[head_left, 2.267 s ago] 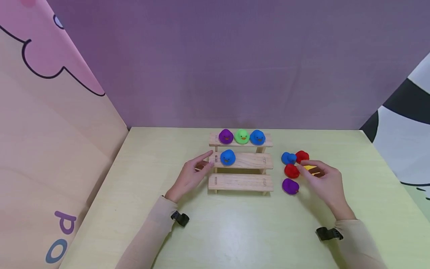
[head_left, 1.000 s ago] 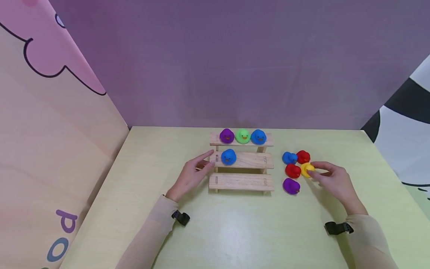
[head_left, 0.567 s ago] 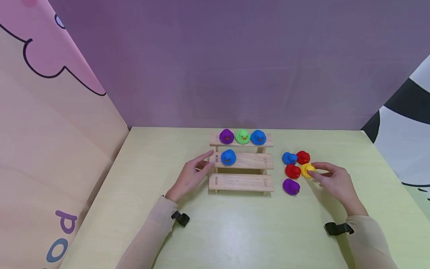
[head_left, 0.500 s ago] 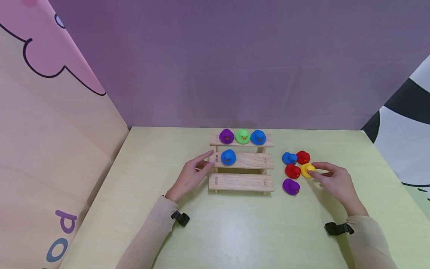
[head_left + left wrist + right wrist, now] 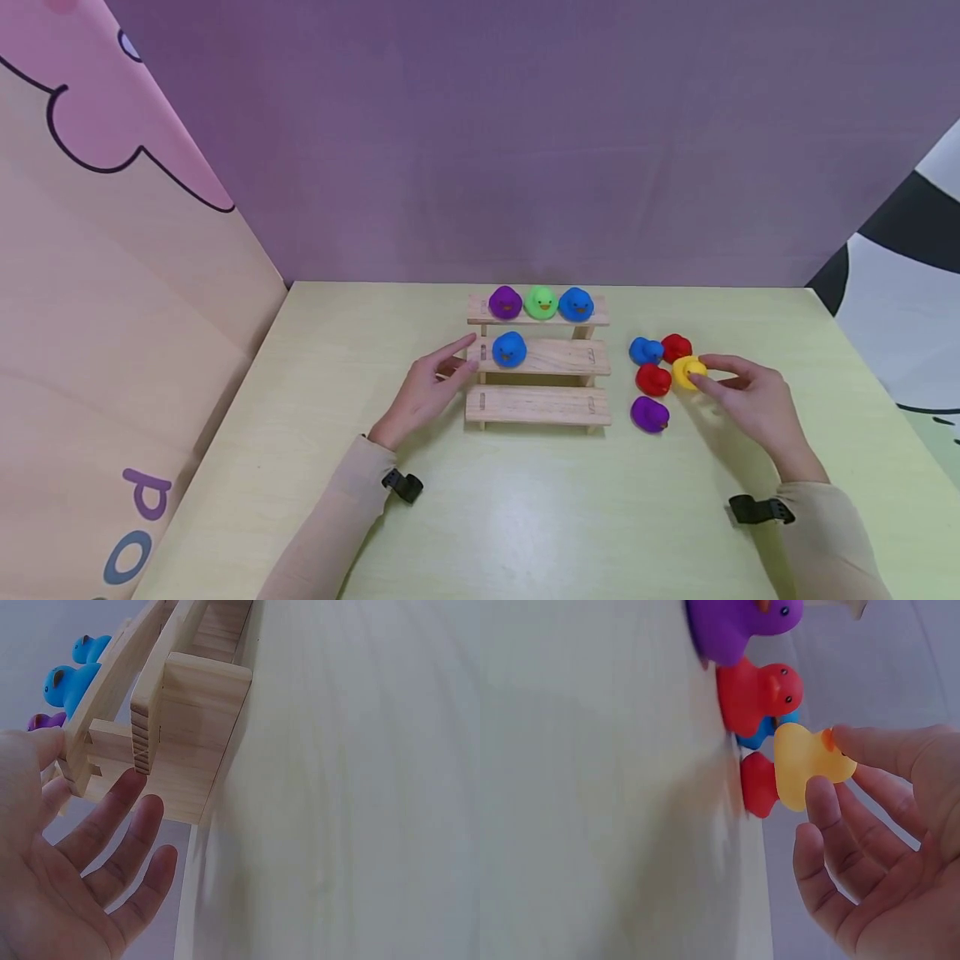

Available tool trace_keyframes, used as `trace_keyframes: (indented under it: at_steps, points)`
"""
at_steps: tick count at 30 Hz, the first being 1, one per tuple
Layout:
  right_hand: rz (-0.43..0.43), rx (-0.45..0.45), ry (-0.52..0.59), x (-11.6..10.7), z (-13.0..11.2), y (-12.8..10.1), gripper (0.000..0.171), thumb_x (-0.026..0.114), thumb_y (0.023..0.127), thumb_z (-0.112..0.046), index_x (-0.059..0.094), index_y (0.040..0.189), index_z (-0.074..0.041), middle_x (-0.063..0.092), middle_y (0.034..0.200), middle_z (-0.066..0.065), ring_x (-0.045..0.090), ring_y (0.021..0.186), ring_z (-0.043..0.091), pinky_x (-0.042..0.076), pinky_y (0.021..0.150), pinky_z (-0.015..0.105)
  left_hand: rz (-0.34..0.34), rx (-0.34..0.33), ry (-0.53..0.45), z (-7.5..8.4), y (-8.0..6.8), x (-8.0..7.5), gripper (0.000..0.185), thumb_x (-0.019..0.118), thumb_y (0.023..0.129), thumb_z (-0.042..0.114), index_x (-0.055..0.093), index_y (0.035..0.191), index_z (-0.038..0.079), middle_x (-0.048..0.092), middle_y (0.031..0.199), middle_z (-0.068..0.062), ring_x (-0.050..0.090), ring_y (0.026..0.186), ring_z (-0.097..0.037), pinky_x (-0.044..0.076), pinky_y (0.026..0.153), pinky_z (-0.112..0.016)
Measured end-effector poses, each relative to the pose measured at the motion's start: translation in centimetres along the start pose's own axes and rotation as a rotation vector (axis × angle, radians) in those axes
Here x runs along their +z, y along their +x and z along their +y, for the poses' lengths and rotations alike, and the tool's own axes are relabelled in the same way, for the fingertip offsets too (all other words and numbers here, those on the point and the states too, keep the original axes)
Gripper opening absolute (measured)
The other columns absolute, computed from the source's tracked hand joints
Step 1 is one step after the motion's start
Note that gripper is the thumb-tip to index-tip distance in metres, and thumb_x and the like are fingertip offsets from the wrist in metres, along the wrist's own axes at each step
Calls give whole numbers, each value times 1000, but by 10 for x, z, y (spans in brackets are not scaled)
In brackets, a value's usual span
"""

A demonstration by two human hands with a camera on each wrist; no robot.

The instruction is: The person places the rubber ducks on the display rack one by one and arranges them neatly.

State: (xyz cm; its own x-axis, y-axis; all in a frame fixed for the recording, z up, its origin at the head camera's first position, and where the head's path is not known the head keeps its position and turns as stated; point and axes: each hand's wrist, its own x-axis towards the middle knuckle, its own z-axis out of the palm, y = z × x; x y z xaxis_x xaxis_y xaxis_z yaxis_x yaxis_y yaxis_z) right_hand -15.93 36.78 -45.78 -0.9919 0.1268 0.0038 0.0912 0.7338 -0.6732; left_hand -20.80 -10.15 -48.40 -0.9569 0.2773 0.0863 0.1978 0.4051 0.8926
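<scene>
My right hand (image 5: 753, 408) pinches a yellow rubber duck (image 5: 686, 372) between thumb and fingers. In the right wrist view the yellow duck (image 5: 802, 761) is raised off the tabletop, in front of a red duck (image 5: 759, 785). My left hand (image 5: 427, 387) holds the left end of the middle plank of a three-tier wooden stand (image 5: 562, 357), thumb and index finger at its two edges; the other fingers (image 5: 124, 859) spread loosely below. A blue duck (image 5: 509, 350) sits at the left of that plank. Purple (image 5: 506, 302), green (image 5: 541, 303) and blue (image 5: 576, 305) ducks line the top plank.
Beside the stand on the right lie a blue duck (image 5: 645, 351), two red ducks (image 5: 653, 380) and a purple duck (image 5: 649, 414). The bottom plank (image 5: 536, 406) is bare. A purple backdrop (image 5: 525, 150) rises behind the table (image 5: 540, 508).
My right hand has gone from reaching over the loose ducks to pinching the yellow one, which has risen slightly. The left hand has stayed at the stand.
</scene>
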Motion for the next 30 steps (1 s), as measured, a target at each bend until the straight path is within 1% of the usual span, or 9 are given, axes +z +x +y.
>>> trace_keyframes:
  at_steps: [2,4,6,8,11,16,20,23,30]
  points:
    - [15,-8,1,-1,-3,-1,60,67,104,-49,64,144,-5,61,144,28,68,106,35,52,67,19,-2,3,0,0,0,0,49,62,109,42,54,157,37,78,118,-3,69,104,-19,57,84,-34]
    - [27,-14,1,-1,-6,-1,60,68,103,-50,65,144,-6,63,143,26,68,98,19,53,67,20,-2,4,1,0,0,0,49,62,109,42,54,157,38,78,118,-3,69,104,-18,57,84,-34]
    - [40,-23,-1,-2,-8,-2,59,69,103,-50,66,143,-7,64,142,24,63,91,3,53,67,21,-3,2,2,0,0,0,49,62,109,42,54,157,38,78,118,-3,69,104,-18,57,84,-33]
    - [51,-30,-3,-3,-11,-3,58,69,102,-50,67,142,-8,65,141,22,57,87,-8,54,67,21,-4,1,3,0,0,0,49,62,109,42,54,157,38,78,118,-3,69,104,-19,57,85,-33]
    - [62,-46,-8,-3,-17,-5,57,70,102,-50,68,141,-9,66,139,22,58,89,-5,53,66,22,-3,0,3,0,0,0,49,62,109,41,54,157,37,78,118,-4,69,104,-18,57,85,-33]
    - [53,-41,1,-1,-27,-8,57,69,103,-48,66,143,-7,66,140,23,66,102,20,53,65,23,-5,-1,3,1,0,0,49,62,109,41,54,157,37,78,119,-4,70,105,-19,58,86,-34]
    - [48,-51,7,-1,-34,-10,57,70,103,-46,66,144,-7,66,139,25,65,95,8,54,64,23,-8,0,0,1,0,0,49,62,109,41,53,157,37,78,119,-4,70,106,-19,58,87,-34]
    - [56,-73,6,-2,-39,-11,55,71,103,-45,67,142,-8,69,136,24,55,84,-11,55,64,23,-8,2,1,0,0,0,49,62,109,41,54,157,37,78,119,-4,70,106,-19,58,87,-34]
    - [59,-104,27,-1,-53,-14,50,71,102,-43,70,138,-8,71,132,22,56,83,-13,55,64,23,-9,10,-4,-1,0,-1,51,62,108,44,53,158,34,78,119,-4,71,105,-19,58,86,-34]
